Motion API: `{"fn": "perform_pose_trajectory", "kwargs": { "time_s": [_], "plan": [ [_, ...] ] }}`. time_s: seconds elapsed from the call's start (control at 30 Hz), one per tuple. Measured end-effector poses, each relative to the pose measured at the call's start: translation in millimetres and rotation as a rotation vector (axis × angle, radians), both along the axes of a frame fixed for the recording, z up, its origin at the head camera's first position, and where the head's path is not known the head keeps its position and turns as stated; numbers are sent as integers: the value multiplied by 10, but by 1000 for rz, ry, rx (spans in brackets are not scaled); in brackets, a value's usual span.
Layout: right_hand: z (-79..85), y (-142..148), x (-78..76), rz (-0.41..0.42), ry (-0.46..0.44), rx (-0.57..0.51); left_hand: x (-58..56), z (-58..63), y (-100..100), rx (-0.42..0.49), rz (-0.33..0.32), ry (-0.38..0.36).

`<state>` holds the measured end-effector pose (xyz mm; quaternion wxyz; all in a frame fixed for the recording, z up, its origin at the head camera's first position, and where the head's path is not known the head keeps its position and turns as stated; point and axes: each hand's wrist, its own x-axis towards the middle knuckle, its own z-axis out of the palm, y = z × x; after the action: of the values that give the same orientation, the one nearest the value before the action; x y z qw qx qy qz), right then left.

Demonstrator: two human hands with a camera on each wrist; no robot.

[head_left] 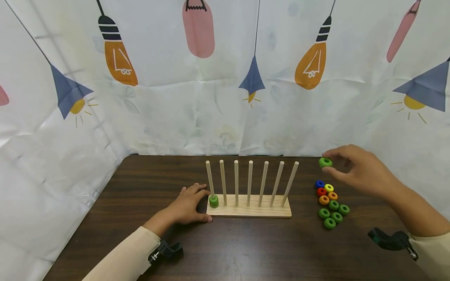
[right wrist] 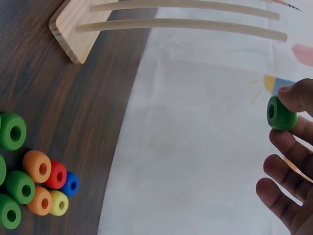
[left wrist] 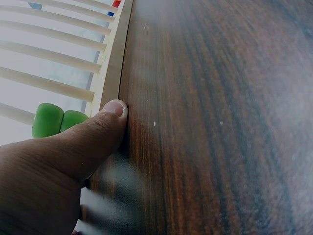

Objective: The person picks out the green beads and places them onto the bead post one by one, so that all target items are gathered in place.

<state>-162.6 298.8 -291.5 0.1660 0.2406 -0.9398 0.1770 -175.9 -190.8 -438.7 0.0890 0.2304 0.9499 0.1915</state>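
Observation:
A wooden peg board (head_left: 251, 211) with a row of several upright pegs lies on the table. Two green beads (left wrist: 55, 120) are stacked at the foot of its leftmost peg. My left hand (head_left: 190, 205) holds the board's left end, its thumb (left wrist: 105, 120) against the front edge and its fingers toward the back corner. Off to the right and raised, my right hand (head_left: 363, 169) pinches a green bead (right wrist: 280, 113) between thumb and fingertips. The bead's hole faces away from the palm, and the other fingers are spread loosely below it in the right wrist view.
Loose beads lie right of the board under my right hand: several green beads (head_left: 329, 223), two orange beads (head_left: 324, 200), a red bead (head_left: 321, 192), a blue bead (head_left: 319, 184) and a yellow bead (head_left: 329, 188). A patterned white cloth (head_left: 175, 117) hangs behind the dark table (head_left: 246, 249).

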Motion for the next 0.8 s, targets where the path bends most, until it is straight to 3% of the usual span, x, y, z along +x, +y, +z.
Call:
{"fn": "perform_pose_trajectory", "kwargs": {
  "time_s": [0.37,0.8],
  "plan": [
    [56,-96,-35,77,52,-15,14,11,0,3,-2,-8],
    [116,-218,-52,101,59,-36,8,9,-2,2,3,-6]
  ]
}}
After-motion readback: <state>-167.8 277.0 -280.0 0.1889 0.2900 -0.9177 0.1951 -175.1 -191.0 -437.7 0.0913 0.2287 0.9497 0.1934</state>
